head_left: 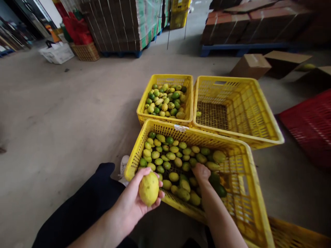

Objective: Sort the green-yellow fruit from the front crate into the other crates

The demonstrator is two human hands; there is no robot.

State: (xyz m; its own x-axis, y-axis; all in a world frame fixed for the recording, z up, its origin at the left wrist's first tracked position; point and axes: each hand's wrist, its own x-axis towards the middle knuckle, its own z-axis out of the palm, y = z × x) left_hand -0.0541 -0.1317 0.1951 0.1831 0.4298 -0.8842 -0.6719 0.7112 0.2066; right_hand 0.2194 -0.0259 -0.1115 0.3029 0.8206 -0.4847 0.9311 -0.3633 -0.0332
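Note:
A large yellow lemon (149, 188) rests in my left hand (138, 203), with the thumb and fingers curled around it. This hand is at the near left edge of the front yellow crate (219, 139). Inside that crate lie many green and yellow lemons (170, 156), with darker, larger green fruit (219, 189) at the right. My right hand (201, 172) reaches down among the lemons, its back toward me. Its fingers are hidden, so I cannot see what they hold.
Behind stands a yellow crate (190, 100) filled with lemons. Beside it, another yellow crate (254, 103) holds at least one fruit. A red crate (309, 120) is at the right. Cardboard boxes (250, 65) and stacked pallets (224, 51) stand farther back on the concrete floor.

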